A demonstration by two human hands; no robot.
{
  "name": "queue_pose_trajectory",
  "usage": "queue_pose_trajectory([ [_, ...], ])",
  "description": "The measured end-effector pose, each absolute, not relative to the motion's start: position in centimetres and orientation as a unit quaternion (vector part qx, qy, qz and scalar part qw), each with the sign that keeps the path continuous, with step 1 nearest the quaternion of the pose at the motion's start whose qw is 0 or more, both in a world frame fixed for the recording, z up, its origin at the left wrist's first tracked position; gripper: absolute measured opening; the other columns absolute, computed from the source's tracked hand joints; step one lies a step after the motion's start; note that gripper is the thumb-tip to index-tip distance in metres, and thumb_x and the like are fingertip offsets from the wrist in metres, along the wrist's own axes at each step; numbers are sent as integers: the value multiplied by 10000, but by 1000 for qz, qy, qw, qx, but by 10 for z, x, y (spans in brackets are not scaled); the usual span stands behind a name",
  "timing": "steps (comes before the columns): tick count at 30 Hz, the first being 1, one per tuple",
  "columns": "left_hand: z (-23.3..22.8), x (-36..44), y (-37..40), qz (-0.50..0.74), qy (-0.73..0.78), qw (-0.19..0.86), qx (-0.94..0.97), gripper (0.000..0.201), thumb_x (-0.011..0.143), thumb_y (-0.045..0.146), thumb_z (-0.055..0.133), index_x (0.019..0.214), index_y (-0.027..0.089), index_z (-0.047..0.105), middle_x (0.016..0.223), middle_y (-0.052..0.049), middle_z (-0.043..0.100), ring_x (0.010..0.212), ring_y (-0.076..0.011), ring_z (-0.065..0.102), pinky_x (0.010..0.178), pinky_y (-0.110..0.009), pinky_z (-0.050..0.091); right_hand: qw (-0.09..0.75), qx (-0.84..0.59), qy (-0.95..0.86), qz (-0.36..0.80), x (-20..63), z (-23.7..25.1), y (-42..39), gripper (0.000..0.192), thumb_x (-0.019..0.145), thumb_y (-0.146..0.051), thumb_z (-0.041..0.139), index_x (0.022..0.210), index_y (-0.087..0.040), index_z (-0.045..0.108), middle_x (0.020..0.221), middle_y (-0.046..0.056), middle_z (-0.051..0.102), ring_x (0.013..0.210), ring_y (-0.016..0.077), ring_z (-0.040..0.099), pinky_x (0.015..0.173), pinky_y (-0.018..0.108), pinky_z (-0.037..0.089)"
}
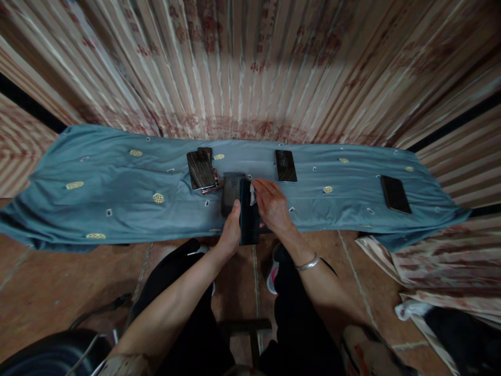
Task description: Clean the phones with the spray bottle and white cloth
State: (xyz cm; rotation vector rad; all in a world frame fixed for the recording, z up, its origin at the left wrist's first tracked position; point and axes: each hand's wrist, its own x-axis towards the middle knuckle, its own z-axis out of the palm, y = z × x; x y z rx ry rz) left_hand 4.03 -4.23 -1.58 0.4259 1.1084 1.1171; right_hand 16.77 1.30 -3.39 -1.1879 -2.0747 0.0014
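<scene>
A dark smartphone [249, 219] is held upright over the front edge of the cloth, with my left hand [230, 230] gripping its left side, thumb on the near face. My right hand [272, 203] pinches a small white wipe [252, 193] against the phone's upper right side. Just behind the held phone, a dark grey case-like object [230, 193] lies on the cloth, partly covered by the phone and my left hand. To the left of it, several phones [201, 169] lie stacked and overlapping.
A blue-grey cloth [129, 183] with yellow patterns covers the long low table. One phone [285, 165] lies right of centre and another dark one [396, 194] near the right end. Pleated curtains [235, 68] hang behind. A black round object [50, 355] stands at lower left on the tiled floor.
</scene>
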Motion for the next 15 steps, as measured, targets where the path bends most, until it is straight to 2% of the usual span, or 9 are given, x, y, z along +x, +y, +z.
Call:
queue_pose_trajectory([
  [10, -8, 37, -42, 509, 484, 688, 181, 528, 1049, 479, 362, 1052, 130, 758, 811, -80, 789, 816, -215, 777, 793, -335, 639, 334, -495, -802, -6, 165, -37, 14, 372, 1026, -147, 393, 1268, -121, 674, 1203, 170, 716, 1103, 267, 642, 1039, 444, 520],
  [15, -17, 33, -38, 547, 448, 676, 206, 544, 937, 622, 537, 1049, 138, 759, 913, -85, 803, 984, -250, 761, 918, -362, 601, 319, -486, -813, -8, 160, -36, 8, 383, 1038, -162, 368, 1272, -123, 668, 1193, 171, 716, 1078, 268, 637, 1015, 436, 525],
])
